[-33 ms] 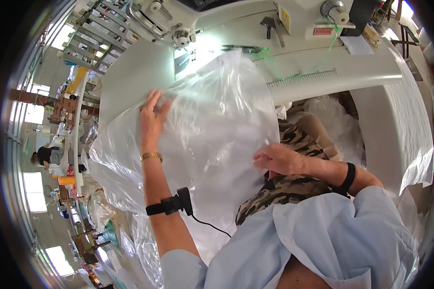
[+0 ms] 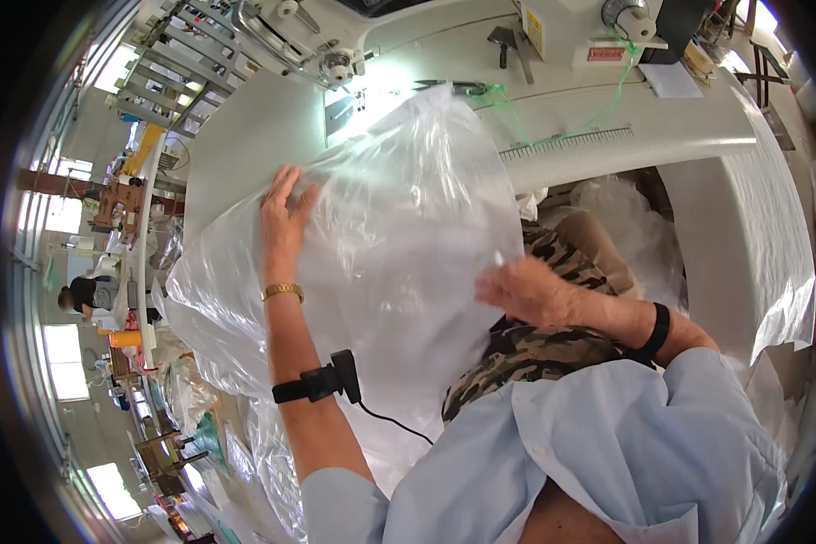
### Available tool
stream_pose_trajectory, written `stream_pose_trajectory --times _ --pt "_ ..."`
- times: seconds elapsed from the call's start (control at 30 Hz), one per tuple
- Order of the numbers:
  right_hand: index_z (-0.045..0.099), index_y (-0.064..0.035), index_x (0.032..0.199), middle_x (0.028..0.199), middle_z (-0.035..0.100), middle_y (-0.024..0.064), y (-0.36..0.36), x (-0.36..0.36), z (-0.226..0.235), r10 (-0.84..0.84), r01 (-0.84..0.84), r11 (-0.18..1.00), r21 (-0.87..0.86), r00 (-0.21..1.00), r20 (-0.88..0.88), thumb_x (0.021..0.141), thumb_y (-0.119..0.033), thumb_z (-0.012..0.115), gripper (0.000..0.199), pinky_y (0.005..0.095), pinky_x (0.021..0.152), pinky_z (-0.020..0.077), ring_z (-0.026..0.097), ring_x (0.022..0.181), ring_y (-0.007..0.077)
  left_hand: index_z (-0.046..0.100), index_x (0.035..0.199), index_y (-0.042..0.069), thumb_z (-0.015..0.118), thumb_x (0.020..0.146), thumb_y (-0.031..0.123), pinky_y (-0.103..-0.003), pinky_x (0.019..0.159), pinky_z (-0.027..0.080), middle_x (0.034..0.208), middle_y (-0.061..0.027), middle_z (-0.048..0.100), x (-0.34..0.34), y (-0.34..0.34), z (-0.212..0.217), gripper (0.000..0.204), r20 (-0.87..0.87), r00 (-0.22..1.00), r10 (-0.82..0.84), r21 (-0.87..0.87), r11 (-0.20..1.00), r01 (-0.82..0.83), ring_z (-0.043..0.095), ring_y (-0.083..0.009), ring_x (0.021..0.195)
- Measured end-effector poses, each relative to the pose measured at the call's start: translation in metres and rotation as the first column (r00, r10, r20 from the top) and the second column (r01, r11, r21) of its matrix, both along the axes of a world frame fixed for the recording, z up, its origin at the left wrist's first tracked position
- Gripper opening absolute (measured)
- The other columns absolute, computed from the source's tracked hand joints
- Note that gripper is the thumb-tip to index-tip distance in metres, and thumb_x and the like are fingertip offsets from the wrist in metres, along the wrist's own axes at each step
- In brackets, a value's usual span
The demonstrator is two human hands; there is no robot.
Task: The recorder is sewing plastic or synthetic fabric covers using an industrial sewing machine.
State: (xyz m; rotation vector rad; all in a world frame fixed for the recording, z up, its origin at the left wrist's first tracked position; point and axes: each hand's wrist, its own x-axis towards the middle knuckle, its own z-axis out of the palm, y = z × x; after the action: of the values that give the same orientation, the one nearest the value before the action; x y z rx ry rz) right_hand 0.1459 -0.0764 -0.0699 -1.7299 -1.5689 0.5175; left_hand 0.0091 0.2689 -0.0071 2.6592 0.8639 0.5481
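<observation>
A large clear plastic sheet (image 2: 381,263) lies over the pale sewing table and hangs down toward my lap. Its far end comes to a peak close to the lit needle area of the sewing machine (image 2: 337,65). My left hand (image 2: 286,227) rests flat on the sheet's left part, fingers stretched and slightly spread. At the sheet's right edge, above my lap, is my right hand (image 2: 528,292). Its fingers point left and look bent, but motion blurs them, so whether they grip the plastic is unclear.
Dark thread snips (image 2: 453,87) lie beside the needle area, near green thread (image 2: 598,118). A small hammer (image 2: 502,45) sits farther back. A ruler scale (image 2: 576,141) runs along the table. More crumpled plastic (image 2: 621,213) fills the opening at right. Another person (image 2: 86,292) is far left.
My right hand has shifted slightly and its fingers have turned. The sheet and my left hand have moved very little, slightly up and left.
</observation>
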Motion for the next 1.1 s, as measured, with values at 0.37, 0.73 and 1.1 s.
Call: stream_pose_trajectory --times 0.37,0.73,1.1 --pt "0.057 -0.0028 0.110 0.083 0.061 0.0106 0.082 0.081 0.076 -0.304 0.180 0.950 0.255 0.723 0.620 0.081 -0.007 0.061 0.029 0.0375 0.063 0.0491 0.060 0.073 0.0307 0.058 0.127 0.007 0.057 0.086 0.056 -0.041 0.111 0.030 0.139 -0.0098 0.050 0.001 -0.002 0.003 0.064 -0.046 0.999 0.009 0.125 0.992 -0.003 0.042 -0.0267 0.131" --pt "0.057 -0.0069 0.097 0.080 0.062 0.0098 0.057 0.140 0.084 -0.478 0.148 0.812 0.564 0.724 0.498 0.084 -0.012 0.057 0.013 0.0394 0.060 0.0509 0.063 0.071 0.0299 0.061 0.123 0.004 0.066 0.087 0.037 -0.039 0.107 0.034 0.134 -0.0128 0.054 0.001 0.000 -0.001 0.049 0.037 0.999 0.015 0.085 0.996 -0.018 0.046 -0.0281 0.128" --pt "0.057 -0.0050 0.106 0.087 0.065 0.0136 0.085 0.098 0.073 -0.280 0.070 0.945 0.318 0.673 0.684 0.081 -0.010 0.062 0.026 0.0354 0.068 0.0520 0.066 0.077 0.0250 0.062 0.122 0.006 0.066 0.086 0.036 -0.039 0.107 0.036 0.136 -0.0113 0.053 0.004 -0.002 0.001 0.047 0.040 0.999 0.033 0.087 0.996 -0.036 0.045 -0.0285 0.128"
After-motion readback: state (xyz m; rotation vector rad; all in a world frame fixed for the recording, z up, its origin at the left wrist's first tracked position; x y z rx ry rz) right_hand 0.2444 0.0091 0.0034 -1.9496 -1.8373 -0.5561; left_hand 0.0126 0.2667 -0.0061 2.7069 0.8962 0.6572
